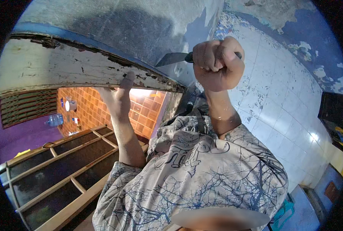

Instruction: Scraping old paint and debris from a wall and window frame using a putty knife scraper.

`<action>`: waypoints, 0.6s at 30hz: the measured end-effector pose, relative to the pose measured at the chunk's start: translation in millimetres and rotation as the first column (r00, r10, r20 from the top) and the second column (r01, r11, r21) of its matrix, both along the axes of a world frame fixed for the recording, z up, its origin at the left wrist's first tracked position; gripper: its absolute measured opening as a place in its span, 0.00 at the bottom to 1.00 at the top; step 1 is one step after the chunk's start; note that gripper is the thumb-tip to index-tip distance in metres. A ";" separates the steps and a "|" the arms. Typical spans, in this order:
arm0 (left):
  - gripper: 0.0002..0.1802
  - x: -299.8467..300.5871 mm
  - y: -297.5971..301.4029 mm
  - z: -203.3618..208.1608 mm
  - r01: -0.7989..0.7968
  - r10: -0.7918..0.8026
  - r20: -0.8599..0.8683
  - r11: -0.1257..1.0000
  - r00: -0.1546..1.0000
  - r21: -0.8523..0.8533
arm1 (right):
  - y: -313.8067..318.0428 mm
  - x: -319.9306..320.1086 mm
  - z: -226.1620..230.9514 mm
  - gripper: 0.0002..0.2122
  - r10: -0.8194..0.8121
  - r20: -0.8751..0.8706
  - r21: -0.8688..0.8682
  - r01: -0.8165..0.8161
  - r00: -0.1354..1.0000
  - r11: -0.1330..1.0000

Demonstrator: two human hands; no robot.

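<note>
My right hand [218, 63] is closed round the dark handle of a scraper [172, 58]. The scraper's flat, tapering metal blade points left, in front of the grey-blue wall [140, 30]; whether it touches the wall cannot be told. My left hand [120, 96] rests against the lower edge of a worn wooden door frame [75, 65], thumb up over its face and the other fingers mostly hidden behind it. White paint flakes off the frame, and the wood along its upper edge is dark, cracked and broken away.
White floor tiles [271, 96], strewn with paint flakes, stretch to the right. Left of me a lattice wooden panel [63, 173] stands close to my left forearm. Through the opening lie orange tiles [90, 104], a white bucket [70, 105] and a clear blue water bottle [56, 120].
</note>
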State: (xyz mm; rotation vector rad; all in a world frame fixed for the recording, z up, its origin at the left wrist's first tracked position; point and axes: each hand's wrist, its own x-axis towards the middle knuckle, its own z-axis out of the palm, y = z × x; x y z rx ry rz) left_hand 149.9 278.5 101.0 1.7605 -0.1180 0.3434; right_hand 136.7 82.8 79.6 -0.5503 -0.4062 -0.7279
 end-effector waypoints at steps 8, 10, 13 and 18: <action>0.39 -3.2 -3.8 5.9 -0.005 0.004 -0.079 1.000 0.997 -0.024 | 5.5 -0.4 0.6 0.13 0.083 -0.048 -0.091 -0.087 0.995 0.992; 0.40 -1.6 -2.6 7.2 -0.021 0.022 -0.081 1.000 0.996 0.021 | -2.5 6.7 2.4 0.12 0.193 -0.053 -0.147 -0.199 0.980 0.969; 0.40 -4.6 -1.3 8.8 -0.010 0.010 -0.082 1.000 0.997 0.004 | -18.9 -6.1 14.2 0.16 0.293 0.088 0.083 -0.300 0.952 0.950; 0.41 -2.5 -2.3 6.7 0.053 -0.054 -0.080 0.998 0.995 -0.016 | 33.3 22.5 -31.4 0.13 -0.455 -0.179 -0.526 0.306 0.872 0.794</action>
